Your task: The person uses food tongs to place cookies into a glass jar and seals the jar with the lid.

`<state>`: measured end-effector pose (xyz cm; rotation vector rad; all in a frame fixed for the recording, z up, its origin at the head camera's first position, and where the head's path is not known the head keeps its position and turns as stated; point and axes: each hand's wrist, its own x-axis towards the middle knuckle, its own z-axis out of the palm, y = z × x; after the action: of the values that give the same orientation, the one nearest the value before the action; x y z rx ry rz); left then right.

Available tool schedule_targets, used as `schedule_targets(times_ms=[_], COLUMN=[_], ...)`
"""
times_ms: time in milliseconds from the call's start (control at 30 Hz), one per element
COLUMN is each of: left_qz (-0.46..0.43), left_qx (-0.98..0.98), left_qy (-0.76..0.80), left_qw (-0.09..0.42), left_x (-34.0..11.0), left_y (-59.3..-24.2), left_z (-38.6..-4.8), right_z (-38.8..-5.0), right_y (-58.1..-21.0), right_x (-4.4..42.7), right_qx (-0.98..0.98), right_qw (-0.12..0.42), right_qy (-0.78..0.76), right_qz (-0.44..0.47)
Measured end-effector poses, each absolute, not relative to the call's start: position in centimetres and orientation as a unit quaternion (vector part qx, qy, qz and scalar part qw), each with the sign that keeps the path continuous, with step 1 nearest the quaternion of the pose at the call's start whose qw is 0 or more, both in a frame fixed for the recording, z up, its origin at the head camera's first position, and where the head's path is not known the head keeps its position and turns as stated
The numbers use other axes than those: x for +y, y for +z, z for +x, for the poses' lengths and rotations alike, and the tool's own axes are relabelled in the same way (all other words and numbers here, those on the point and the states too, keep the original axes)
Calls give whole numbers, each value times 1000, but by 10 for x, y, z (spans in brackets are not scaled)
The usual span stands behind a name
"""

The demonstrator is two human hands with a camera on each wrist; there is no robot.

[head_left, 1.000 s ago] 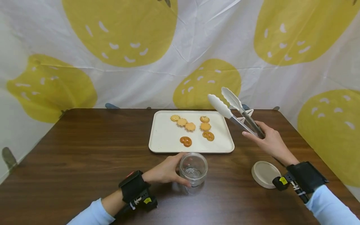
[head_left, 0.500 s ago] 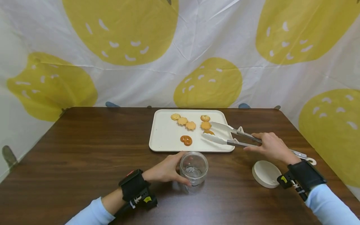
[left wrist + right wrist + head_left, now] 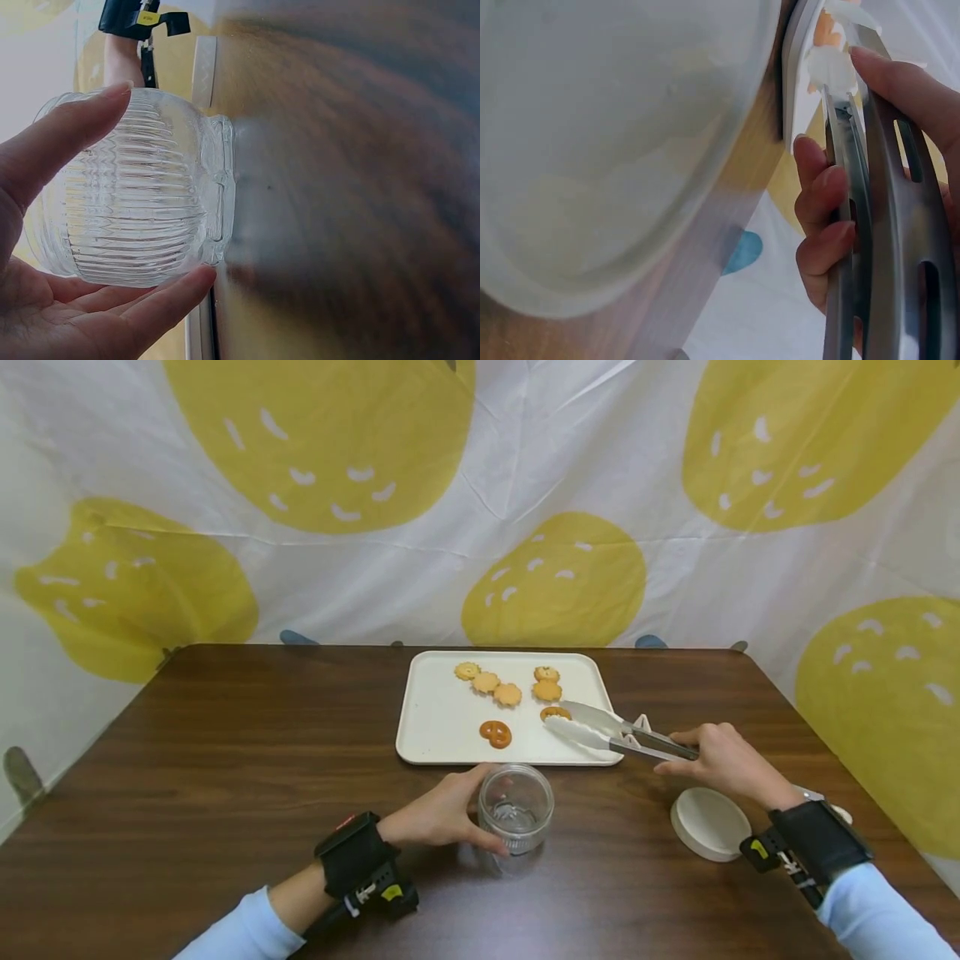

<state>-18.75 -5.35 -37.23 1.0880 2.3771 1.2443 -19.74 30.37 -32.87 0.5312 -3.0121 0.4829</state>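
My right hand (image 3: 723, 764) grips metal tongs (image 3: 660, 745) with white tips, which are down over the right part of the tray (image 3: 442, 735), at the pretzel-shaped cracker (image 3: 553, 713). Whether the tips touch it I cannot tell. In the right wrist view, fingers and thumb wrap the tongs (image 3: 911, 247) from both sides. My left hand (image 3: 442, 814) holds the glass jar (image 3: 517, 810) on the table just in front of the tray. The left wrist view shows thumb and fingers round the ribbed jar (image 3: 135, 195), which has no lid on.
Other snacks lie on the tray: a second pretzel (image 3: 496, 734), a row of round crackers (image 3: 485, 682) and two more (image 3: 547, 690) behind the tongs. A white round lid (image 3: 710, 824) lies on the table below my right hand. A patterned cloth (image 3: 360, 585) hangs behind the table.
The tongs have come down from above the tray's right side to the pretzel, and their tips have drawn closer together. My left hand and the jar have stayed in place.
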Motion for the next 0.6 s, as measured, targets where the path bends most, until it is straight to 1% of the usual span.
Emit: schedule_targets(times_ms=[200,433,600], left_qz=[375,377,378], left_qx=[814,811,808], left_qy=[429,433,435], left_qw=[117,112,120], left_x=[-52,-52,-52], left_y=[-374,-375,-374], left_z=[-186,-187,-187], right_z=[-194,-191,-183], right_y=[-334,-336,-335], right_x=[305,308,309], right_qx=[-969,-965,-959], right_qw=[54,66,74], right_qy=[154,165,190], right_qz=[186,195,199])
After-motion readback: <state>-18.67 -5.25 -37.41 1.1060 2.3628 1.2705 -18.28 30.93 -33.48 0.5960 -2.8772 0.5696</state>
